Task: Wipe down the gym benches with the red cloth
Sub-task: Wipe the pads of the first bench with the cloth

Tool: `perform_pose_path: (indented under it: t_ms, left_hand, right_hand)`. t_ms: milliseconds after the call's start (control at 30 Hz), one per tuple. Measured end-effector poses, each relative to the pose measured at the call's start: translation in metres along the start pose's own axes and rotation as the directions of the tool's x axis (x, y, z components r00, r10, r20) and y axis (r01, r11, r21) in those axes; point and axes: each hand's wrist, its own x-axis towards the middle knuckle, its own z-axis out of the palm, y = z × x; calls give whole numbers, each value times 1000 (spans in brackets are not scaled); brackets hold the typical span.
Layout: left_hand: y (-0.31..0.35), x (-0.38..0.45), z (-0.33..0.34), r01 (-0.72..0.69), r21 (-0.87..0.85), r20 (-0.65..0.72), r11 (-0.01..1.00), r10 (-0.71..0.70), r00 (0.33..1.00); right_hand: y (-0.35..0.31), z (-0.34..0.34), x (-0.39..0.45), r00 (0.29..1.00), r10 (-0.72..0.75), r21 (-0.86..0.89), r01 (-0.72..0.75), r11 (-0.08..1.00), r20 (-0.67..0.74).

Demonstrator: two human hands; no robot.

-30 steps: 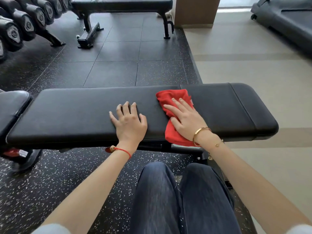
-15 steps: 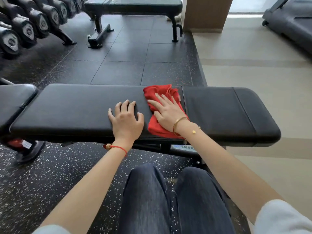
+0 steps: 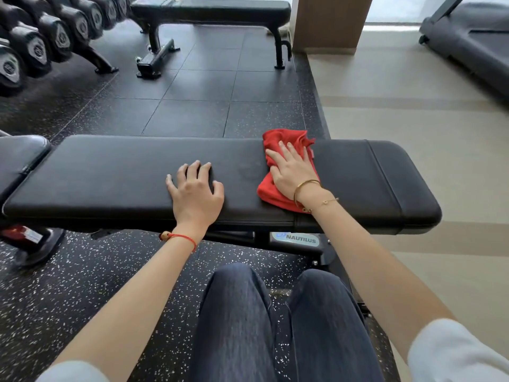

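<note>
**Right hand flat on red cloth, near bench pad**

Near bench (image 3: 115, 175): long black pad, lying crosswise in the head view. Red cloth (image 3: 278, 193) lies bunched on the pad, right of centre, reaching from far edge to near edge. Right hand (image 3: 292, 172) presses on the cloth, fingers straight and spread, nothing clenched. Left hand (image 3: 195, 193) rests palm down on bare pad just left of the cloth, apart from it, fingers slightly bent, grasping nothing. Second bench (image 3: 212, 9) stands beyond; dumbbell rack (image 3: 41, 48) far left.
</note>
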Motion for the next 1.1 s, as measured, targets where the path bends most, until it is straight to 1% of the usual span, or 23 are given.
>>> perform_pose_path:
  t_ms: [67, 133, 200, 300, 400, 467, 567, 700, 800, 867, 933, 1033, 1100]
  left_hand:
    - [-1, 0, 0, -3, 2, -12, 1000, 3, 1000]
    - [-2, 1, 1, -8, 1, -17, 1000, 8, 1000]
    - [-3, 1, 1, -9, -6, -16, 1000, 9, 1000]
    - [-5, 0, 2, -18, -5, -6, 1000, 18, 1000]
    - [-4, 0, 2, -13, 5, 7, 1000, 13, 1000]
    - [-2, 1, 2, -2, 5, 14, 1000, 2, 1000]
    - [-1, 1, 0, -3, -15, 7, 1000, 3, 1000]
    - [1, -1, -1, -86, -45, -18, 995, 85, 996]
    - [4, 0, -5, -65, -91, -19, 994, 64, 998]
    - [13, 1, -7, -56, -132, -7, 990, 56, 998]
    - [33, 1, -6, -80, -170, -2, 982, 81, 997]
    - [76, 0, 0, -131, -199, 26, 971, 139, 990]
    - [102, -4, 8, -147, -199, 63, 969, 163, 985]
  right_hand:
    - [-1, 2, -12, 998, -68, -14, 68, 998, 7]
    - [6, 4, -34, 991, -133, -23, 132, 991, -21]
    - [18, 5, -55, 987, -150, -17, 150, 989, -60]
    - [41, 1, -63, 996, -56, 15, 57, 998, -76]
    - [58, -5, -39, 993, 111, 32, -110, 993, -36]
    - [56, -8, -19, 987, 163, 62, -163, 985, -7]
    - [38, -7, -8, 994, 107, 57, -107, 993, 2]
    - [30, -4, -40, 999, -44, 59, 44, 997, 1]
    - [44, -7, -72, 998, -57, 58, 58, 997, -32]
    - [59, -8, -85, 998, -12, 61, 15, 998, -54]
    - [73, -10, -84, 996, 64, 71, -60, 996, -57]
    - [89, -14, -54, 977, 213, 85, -210, 974, -28]
    - [92, -18, -29, 962, 272, 71, -271, 960, -3]
